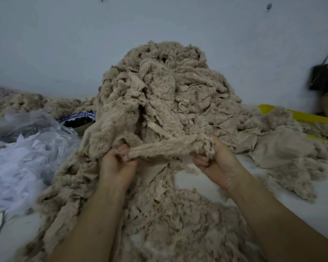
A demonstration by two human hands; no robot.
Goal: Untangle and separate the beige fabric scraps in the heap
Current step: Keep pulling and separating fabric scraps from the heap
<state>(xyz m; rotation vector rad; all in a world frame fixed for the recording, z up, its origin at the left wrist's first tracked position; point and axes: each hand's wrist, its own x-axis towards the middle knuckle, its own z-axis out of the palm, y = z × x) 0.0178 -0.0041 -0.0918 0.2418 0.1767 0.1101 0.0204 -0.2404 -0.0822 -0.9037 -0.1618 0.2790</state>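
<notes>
A tall heap of beige fleecy fabric scraps rises in the middle against the wall and spills down toward me. A long beige strip is stretched sideways in front of the heap. My left hand grips its left end with curled fingers. My right hand grips its right end, bunched in the fist. More loose beige scraps lie under my forearms.
Crumpled clear and white plastic sheeting lies at the left. A blue-patterned bowl with dark contents sits behind it. A yellow basket holds scraps at the right, with a black bag hanging above. White table surface shows at the right.
</notes>
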